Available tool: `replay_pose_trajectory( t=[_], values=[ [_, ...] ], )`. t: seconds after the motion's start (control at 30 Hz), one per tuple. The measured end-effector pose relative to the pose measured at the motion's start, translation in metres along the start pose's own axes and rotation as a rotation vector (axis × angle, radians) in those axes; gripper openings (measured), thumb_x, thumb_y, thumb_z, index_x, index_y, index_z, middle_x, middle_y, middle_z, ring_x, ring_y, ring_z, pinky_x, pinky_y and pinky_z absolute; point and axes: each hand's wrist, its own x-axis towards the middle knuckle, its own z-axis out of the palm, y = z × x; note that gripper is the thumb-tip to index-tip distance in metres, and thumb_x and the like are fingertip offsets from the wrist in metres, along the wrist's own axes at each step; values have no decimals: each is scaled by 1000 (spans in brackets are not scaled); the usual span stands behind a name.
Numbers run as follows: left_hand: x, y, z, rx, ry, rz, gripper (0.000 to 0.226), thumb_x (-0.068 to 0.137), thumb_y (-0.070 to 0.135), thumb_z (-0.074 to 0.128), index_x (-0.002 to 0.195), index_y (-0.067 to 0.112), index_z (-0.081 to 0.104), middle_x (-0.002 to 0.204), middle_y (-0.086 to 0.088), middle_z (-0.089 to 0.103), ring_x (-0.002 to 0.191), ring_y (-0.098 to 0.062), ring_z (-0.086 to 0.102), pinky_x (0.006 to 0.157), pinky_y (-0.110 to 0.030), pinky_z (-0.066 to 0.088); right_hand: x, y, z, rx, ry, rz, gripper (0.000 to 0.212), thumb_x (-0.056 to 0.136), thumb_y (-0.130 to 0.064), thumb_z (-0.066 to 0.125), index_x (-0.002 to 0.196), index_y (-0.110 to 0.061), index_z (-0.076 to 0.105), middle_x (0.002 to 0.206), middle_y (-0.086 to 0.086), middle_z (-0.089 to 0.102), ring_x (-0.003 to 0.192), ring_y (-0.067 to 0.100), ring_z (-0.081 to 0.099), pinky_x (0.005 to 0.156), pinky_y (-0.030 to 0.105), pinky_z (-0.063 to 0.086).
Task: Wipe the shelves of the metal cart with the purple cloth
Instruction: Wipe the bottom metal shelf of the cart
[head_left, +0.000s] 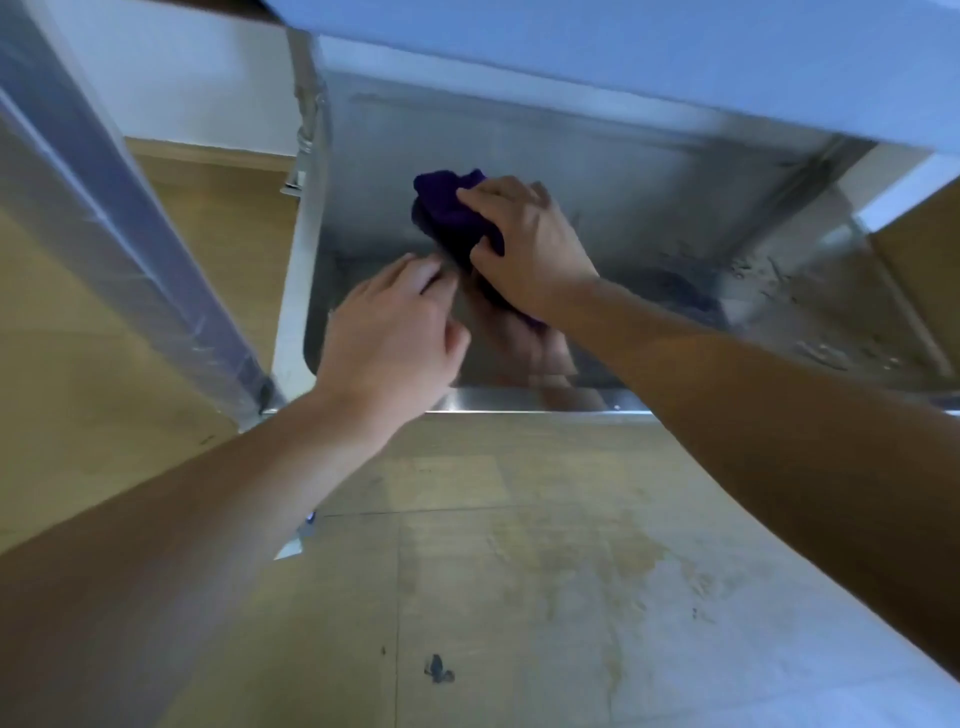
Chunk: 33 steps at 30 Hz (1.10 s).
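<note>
Mid-wipe on bottom shelf (649, 208). Right hand (524, 244) curled over bunched cloth (447, 208), pressing it mid-shelf. Left hand (389, 327) half-curled beside it, can't tell if it's holding anything. Next, I guess: drag toward grime (769, 280) on the right.

A wooden floor (467, 597) carries a pale stain (623, 566) and a dark mark (438, 669); a white wall (182, 88) stands behind.

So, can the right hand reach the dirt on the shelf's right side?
Probably yes. The right hand, holding the cloth, is on the shelf, and nothing stands between it and the dirt.
</note>
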Motion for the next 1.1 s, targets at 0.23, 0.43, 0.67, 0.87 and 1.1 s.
replay_pose_trajectory(
  t=[0.23,0.43,0.67,0.87,1.1],
  values=[
    [3,12,1,61,72,27,29,89,16,50,110,12,70,122,-4,64,116,-23,57,89,-40,51,-86,2,-21,-137,18,72,50,90,-26,52,137,-10,52,132,11,51,111,36,45,100,40,41],
    [1,36,-3,70,60,102,23,87,18,48,96,13,68,106,-1,65,100,-23,61,75,-36,49,-103,3,-20,-86,-55,-4,53,95,-16,46,145,-3,38,152,16,33,142,35,26,120,40,16],
    [-16,62,-10,163,62,130,24,89,21,43,90,12,65,102,-2,63,95,-24,61,67,-36,47,-108,12,-23,-30,-58,-27,49,96,-10,42,145,-2,38,150,12,40,138,29,36,118,30,21],
    [-16,89,-2,178,39,186,24,90,22,46,98,13,67,112,0,64,100,-21,62,65,-33,50,-128,60,-40,-44,-27,31,49,97,-8,40,146,-8,38,150,8,40,138,28,35,116,31,26],
    [-1,142,21,129,23,275,30,94,25,45,110,13,67,127,-2,62,113,-21,61,76,-36,53,-165,151,-74,-56,16,229,48,98,-10,40,146,-11,40,150,5,40,135,28,37,115,31,25]
  ],
)
